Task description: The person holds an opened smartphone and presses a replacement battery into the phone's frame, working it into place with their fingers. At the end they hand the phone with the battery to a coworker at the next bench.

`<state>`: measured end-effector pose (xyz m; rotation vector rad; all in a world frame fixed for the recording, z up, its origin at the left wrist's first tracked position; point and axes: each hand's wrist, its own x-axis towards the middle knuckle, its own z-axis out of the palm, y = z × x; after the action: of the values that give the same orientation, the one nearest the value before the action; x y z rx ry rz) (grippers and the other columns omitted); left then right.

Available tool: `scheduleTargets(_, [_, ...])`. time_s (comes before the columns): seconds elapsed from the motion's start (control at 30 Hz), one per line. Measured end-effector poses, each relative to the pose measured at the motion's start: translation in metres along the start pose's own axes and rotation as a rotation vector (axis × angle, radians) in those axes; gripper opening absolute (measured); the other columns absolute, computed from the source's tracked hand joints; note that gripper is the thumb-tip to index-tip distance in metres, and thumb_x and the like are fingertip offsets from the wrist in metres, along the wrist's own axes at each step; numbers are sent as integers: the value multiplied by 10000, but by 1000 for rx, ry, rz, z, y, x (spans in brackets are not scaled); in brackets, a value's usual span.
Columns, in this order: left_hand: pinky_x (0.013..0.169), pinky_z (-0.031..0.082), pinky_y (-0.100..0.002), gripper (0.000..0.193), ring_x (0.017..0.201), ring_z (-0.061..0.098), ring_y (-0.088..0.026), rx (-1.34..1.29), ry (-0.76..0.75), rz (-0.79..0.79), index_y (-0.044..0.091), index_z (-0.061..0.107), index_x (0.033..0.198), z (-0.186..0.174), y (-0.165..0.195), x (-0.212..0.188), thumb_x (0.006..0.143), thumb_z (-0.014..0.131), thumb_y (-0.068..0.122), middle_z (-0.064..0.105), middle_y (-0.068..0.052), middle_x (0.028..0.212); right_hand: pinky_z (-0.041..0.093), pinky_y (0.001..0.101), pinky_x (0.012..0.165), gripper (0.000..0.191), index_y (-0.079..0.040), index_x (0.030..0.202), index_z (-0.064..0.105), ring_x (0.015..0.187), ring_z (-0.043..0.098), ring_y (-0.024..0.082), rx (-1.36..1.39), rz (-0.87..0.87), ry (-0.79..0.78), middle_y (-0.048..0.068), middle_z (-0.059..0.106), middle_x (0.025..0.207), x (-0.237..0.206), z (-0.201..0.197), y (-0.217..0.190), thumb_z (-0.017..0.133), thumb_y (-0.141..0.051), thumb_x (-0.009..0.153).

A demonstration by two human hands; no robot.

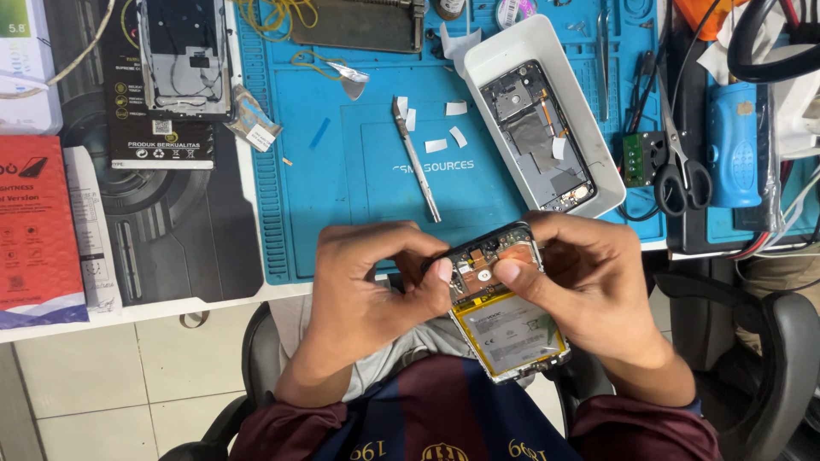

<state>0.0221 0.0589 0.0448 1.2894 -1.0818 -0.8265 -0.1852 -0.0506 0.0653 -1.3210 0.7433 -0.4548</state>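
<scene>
Yellow-battery phone, open-backed: left hand and right hand, each grip pinching its top; blue mat behind.

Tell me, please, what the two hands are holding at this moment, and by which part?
Both hands grip an opened smartphone with an exposed yellowish battery by its upper end: the left hand and right hand pinch either side, thumbs on the circuit board.

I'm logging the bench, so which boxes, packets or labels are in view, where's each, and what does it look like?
Red packet: far left, flat rectangle, white print.
Black packet: upper left, under a phone frame, white print.
White box: top left corner, green patch.
Battery label: between both hands, pale yellow.
</scene>
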Motion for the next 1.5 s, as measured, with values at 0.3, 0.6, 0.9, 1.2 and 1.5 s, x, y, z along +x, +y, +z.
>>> scheduleTargets(0.3, [577,539,-215,55,619,701,-63,-57,-23,-53,-5,747,943,-2,-2,3,919,759,44,739,-34,749,582,259,742,185,76,1087,709,832,723,124,62,92,49,126,772,942,6,-3,13,712,-45,946])
scheduleTargets(0.6, [664,566,-228,121,724,711,-102,-128,-20,17,-10,752,1058,-3,10,-4,945,732,29,739,-69,861,613,337,836,144,100,1078,659,888,736,214,230,-61,49,164,735,989,-2,-5,28,710,-4,993])
scheduleTargets(0.9, [615,573,-204,125,716,727,-102,14,102,147,14,740,1017,-1,15,-10,917,802,56,738,-60,861,559,301,880,180,99,1111,657,899,683,150,163,-183,75,139,719,1002,-11,-1,38,731,-1,982])
scheduleTargets(1.2, [553,510,-184,109,590,676,-61,-86,107,101,0,716,922,5,11,-13,894,809,50,688,-32,750,510,239,741,189,38,1028,660,828,632,89,-169,-87,-38,73,711,942,-13,8,5,741,-84,908])
scheduleTargets(1.5, [527,489,-182,111,617,659,-58,-177,32,73,-6,699,885,5,11,-16,896,800,39,689,-37,738,462,223,631,155,63,967,680,724,595,73,-25,17,-69,79,689,844,-9,15,-6,707,-88,945])
